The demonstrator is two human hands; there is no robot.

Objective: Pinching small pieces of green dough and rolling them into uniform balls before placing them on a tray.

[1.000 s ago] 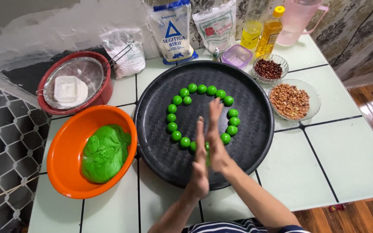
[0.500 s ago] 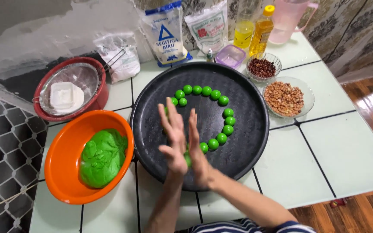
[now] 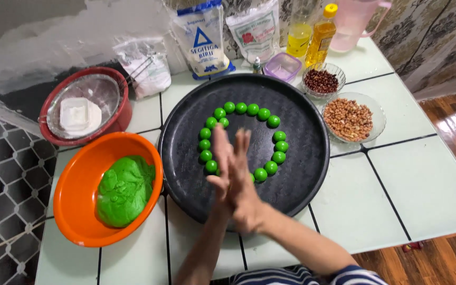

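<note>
Over the black tray's (image 3: 302, 179) six o'clock edge, left hand (image 3: 221, 169) and right hand (image 3: 246, 195) press palm-to-palm, whatever lies between them hidden, beside the ring of green balls (image 3: 241, 107).

An orange bowl (image 3: 80, 179) of green dough (image 3: 125, 190) is sitting left of the hands. Bowls of peanuts (image 3: 349, 119) and dark beans (image 3: 321, 81) are standing beyond them, rightward, with an oil bottle (image 3: 323, 34) and flour bags (image 3: 202, 38) lining the surface's (image 3: 397, 184) far edge.
</note>
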